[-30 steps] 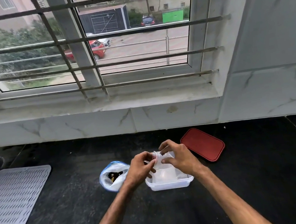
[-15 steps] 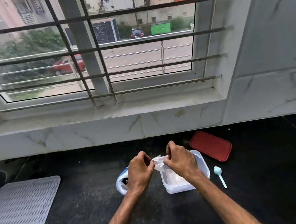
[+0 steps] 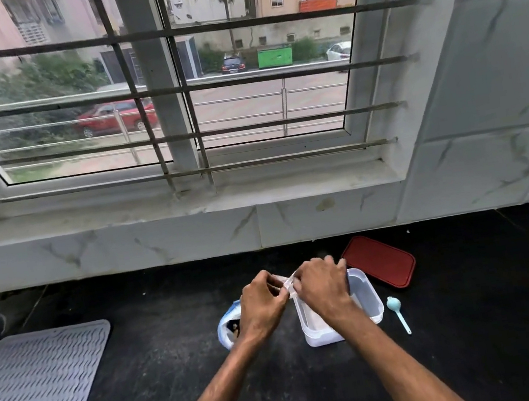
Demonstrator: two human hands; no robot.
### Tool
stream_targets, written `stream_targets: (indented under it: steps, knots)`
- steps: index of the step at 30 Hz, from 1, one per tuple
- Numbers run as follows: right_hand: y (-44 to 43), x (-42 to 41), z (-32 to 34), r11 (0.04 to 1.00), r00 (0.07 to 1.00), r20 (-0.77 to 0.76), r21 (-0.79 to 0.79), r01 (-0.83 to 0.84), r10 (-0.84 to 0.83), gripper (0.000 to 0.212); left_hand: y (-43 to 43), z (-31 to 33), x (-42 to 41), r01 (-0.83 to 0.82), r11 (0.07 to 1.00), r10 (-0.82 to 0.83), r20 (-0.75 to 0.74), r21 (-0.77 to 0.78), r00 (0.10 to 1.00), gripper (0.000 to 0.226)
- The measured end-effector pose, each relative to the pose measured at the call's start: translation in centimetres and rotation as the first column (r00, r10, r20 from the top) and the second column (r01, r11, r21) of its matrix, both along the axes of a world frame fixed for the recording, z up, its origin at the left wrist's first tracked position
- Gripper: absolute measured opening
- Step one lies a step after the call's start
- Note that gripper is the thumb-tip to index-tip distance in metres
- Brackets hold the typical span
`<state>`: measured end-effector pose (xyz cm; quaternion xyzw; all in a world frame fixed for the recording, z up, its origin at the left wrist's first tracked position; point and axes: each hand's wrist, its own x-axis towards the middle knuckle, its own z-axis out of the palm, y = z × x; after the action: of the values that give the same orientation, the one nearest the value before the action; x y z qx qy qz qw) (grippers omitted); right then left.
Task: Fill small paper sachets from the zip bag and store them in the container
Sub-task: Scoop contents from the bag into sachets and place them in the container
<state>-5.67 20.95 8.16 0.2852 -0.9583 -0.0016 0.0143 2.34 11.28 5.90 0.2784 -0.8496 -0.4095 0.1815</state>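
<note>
— What lies farthest left?
— A grey ribbed mat (image 3: 40,391), flat on the black counter (image 3: 179,370), well apart from my hands.

— And then?
— The zip bag (image 3: 224,331), just left of the container. My left wrist hides part of it. Something dark shows at its mouth.

— Your left hand?
— My left hand (image 3: 262,304) is above the bag with its fingers curled. Thumb and fingertips pinch the left end of the sachet (image 3: 288,284).

— Where is the sachet, exactly?
— It is held up between both hands, off the counter, about over the container's far left corner. It is white paper, mostly covered by my fingers. I cannot tell whether it is filled.

— Your right hand?
— My right hand (image 3: 325,289) is curled as well and pinches the sachet's right end. It hangs over the container, and the forearm crosses the near rim.

— The container?
— The container (image 3: 369,293) is white, open and standing on the counter. I cannot make out what lies in it.

— And to the right?
— The red lid (image 3: 380,260) lies flat just behind the container's far right corner, near the wall. A pale blue spoon (image 3: 400,315) lies just right of the container, bowl end away from me.
</note>
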Motion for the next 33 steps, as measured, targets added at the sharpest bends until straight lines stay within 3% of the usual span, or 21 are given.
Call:
stream_targets:
  steps: [3,7,9,11,12,14,17,20,24,27,29,31,33]
  knots:
    - [-0.2,-0.1,0.5,0.995,0.993,0.116,-0.102,-0.008,0.020,0.029,0.1,0.4,-0.6,-0.006,1.000,0.004,-0.054,-0.025,0.999,0.014]
    - [0.5,-0.7,2.0,0.983,0.978,0.206,-0.184,-0.002,0.041,0.024,-1.3,-0.5,-0.4,0.163,0.987,-0.158,-0.163,0.015,0.974,0.031]
    - [1.0,-0.9,2.6,0.980,0.970,0.220,-0.192,-0.059,0.102,0.028,-2.3,-1.4,0.1,0.276,0.961,-0.277,-0.184,-0.031,0.943,0.059]
    - [1.1,-0.7,3.3,0.968,0.949,0.243,-0.197,-0.153,0.199,0.033,-2.6,-2.0,0.3,0.395,0.913,-0.404,-0.089,-0.104,0.910,0.096]
    - [1.1,-0.5,3.7,0.959,0.938,0.242,-0.198,-0.203,0.248,0.031,-2.4,-2.1,0.2,0.429,0.892,-0.439,-0.043,-0.142,0.898,0.104]
    - [1.0,0.0,4.1,0.940,0.930,0.185,-0.187,-0.285,0.319,0.025,-1.5,-2.1,-0.2,0.406,0.900,-0.420,-0.066,-0.159,0.905,0.091]
    - [1.2,0.4,4.2,0.952,0.950,0.123,-0.139,-0.271,0.288,0.029,-0.1,-1.8,-0.6,0.292,0.940,-0.321,-0.170,-0.176,0.932,0.048]
    - [0.9,0.5,4.0,0.969,0.963,0.112,0.007,-0.248,0.246,0.038,0.9,-1.7,-0.8,0.276,0.953,-0.299,-0.225,-0.127,0.927,0.044]
    - [0.5,1.0,3.9,0.966,0.961,0.102,0.006,-0.258,0.257,0.037,1.6,-2.0,-0.9,0.197,0.971,-0.227,-0.265,-0.137,0.937,0.044]
    - [1.1,1.0,4.0,0.966,0.950,0.178,-0.090,-0.242,0.255,0.038,2.1,-2.1,-0.6,0.057,0.997,-0.071,-0.268,-0.060,0.961,0.026]
    - [1.8,0.8,4.1,0.954,0.906,0.308,-0.159,-0.252,0.291,0.038,2.1,-2.2,-0.3,0.001,1.000,-0.004,-0.258,-0.011,0.966,0.023]
    - [2.8,0.8,4.1,0.937,0.819,0.457,-0.172,-0.303,0.348,0.040,1.9,-2.7,0.0,0.011,1.000,-0.005,-0.245,0.024,0.969,0.022]
    - [3.6,0.7,4.0,0.915,0.778,0.489,-0.128,-0.383,0.394,0.045,2.0,-3.3,0.3,0.066,0.998,-0.059,-0.228,0.022,0.972,0.023]
